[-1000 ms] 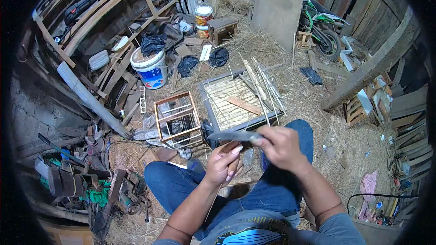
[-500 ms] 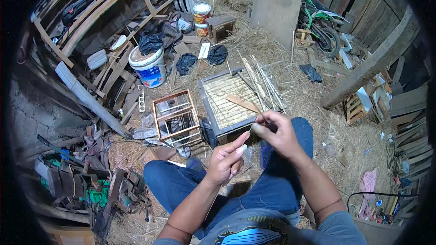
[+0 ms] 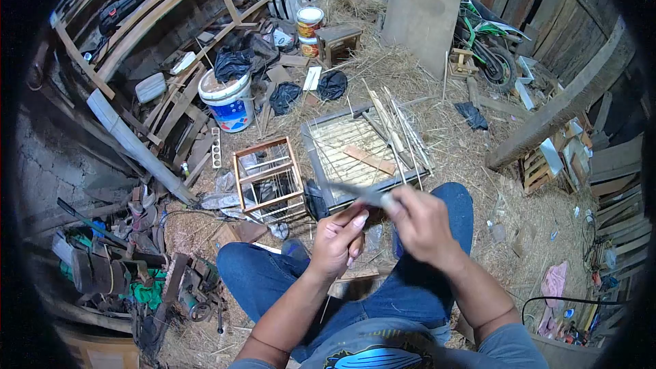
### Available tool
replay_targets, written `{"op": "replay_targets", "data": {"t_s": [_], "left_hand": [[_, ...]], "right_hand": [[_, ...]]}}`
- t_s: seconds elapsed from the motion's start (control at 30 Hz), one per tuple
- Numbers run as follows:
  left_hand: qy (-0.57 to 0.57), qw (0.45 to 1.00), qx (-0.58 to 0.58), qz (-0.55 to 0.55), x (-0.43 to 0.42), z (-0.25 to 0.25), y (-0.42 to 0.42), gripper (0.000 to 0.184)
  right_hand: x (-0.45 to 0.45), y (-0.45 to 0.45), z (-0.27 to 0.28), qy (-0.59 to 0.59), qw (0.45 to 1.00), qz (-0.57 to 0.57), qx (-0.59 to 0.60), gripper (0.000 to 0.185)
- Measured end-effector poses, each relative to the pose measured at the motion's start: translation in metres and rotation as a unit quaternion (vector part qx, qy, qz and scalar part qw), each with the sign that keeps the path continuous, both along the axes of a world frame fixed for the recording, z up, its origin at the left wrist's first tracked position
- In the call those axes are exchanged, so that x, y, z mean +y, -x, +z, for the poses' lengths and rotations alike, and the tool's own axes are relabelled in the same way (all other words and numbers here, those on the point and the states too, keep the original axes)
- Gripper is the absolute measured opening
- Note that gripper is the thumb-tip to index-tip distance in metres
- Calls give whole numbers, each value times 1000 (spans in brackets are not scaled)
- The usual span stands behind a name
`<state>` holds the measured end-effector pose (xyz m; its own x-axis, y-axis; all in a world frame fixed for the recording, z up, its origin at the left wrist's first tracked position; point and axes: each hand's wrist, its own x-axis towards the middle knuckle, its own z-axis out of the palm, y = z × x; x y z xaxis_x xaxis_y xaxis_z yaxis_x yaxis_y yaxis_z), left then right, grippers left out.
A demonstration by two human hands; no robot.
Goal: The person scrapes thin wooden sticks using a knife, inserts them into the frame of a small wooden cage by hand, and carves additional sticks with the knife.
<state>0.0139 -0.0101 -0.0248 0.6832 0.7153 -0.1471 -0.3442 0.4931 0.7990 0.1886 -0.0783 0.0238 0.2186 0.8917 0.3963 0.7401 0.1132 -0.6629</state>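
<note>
My right hand (image 3: 420, 225) is closed around the handle of a knife (image 3: 355, 193), its grey blade smeared by motion and pointing left above my other hand. Close beside it, my left hand (image 3: 336, 240) has thumb and fingers pinched on a thin stick, mostly hidden by the fingers. Beyond both hands lies a framed board (image 3: 324, 157) of pale slats. On it rest a flat piece of wood (image 3: 369, 160) and a bundle of thin wooden strips (image 3: 400, 130). To its left stands a small wooden frame (image 3: 264, 176) with thin bars.
A white bucket (image 3: 227, 102) with a black bag on top stands at the left back. Behind are stacked paint pails (image 3: 309, 31) and a small wooden stool (image 3: 339, 42). A slanting wooden post (image 3: 547, 106) rises at right, near a green motorbike (image 3: 488, 41). Straw litters the floor.
My right hand has turned, and the knife blade has swung out to the left over my left hand. My left hand stays nearly in place.
</note>
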Motion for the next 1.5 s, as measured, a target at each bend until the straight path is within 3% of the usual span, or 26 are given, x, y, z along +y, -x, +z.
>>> {"op": "replay_targets", "data": {"t_s": [0.03, 0.37, 0.43, 0.5, 0.63, 0.73, 0.93, 1.0, 1.03, 1.2, 1.33, 1.43, 1.5], "left_hand": [[-13, 1000, 2, 14, 1, -1, -1, 43], [-46, 999, -16, 8, -2, -12, 2, 38], [-66, 996, -52, -3, -3, -12, 6, 37], [-54, 997, -48, -14, -2, -13, 8, 36], [-33, 996, -67, -55, -5, -9, 3, 38], [-14, 999, -47, -17, -10, -1, 2, 40], [7, 999, -42, -31, -4, -8, 1, 39], [9, 1000, -22, -16, -9, -1, 2, 38], [9, 1000, -18, -12, -10, -2, 3, 38], [36, 998, -41, -18, -10, -6, 4, 42], [62, 997, -35, -33, -8, -1, 4, 45], [35, 996, -65, -53, -5, -4, 7, 42], [21, 997, -58, -40, -8, -3, 7, 40]], "right_hand": [[-6, 3, -2, 13, 998, 10, -53, 17], [-6, -6, -6, -14, 993, 22, -117, 14], [-1, -20, -5, -14, 990, -82, -115, 17], [1, -25, -4, -33, 991, -89, -91, 18], [-10, -4, -1, -36, 993, 36, -103, 15], [-10, -3, 0, -15, 994, 56, -91, 14], [-4, -12, -6, -15, 994, 31, -106, 15], [0, -20, -13, -35, 994, -24, -98, 18], [0, -28, -8, 20, 993, -62, -94, 21], [-11, -10, -1, -5, 996, 46, -80, 19], [-7, -5, -7, -10, 994, 70, -83, 18], [-4, -17, -7, -7, 994, 47, -97, 17], [0, -28, -7, 27, 993, -48, -100, 20]]}}
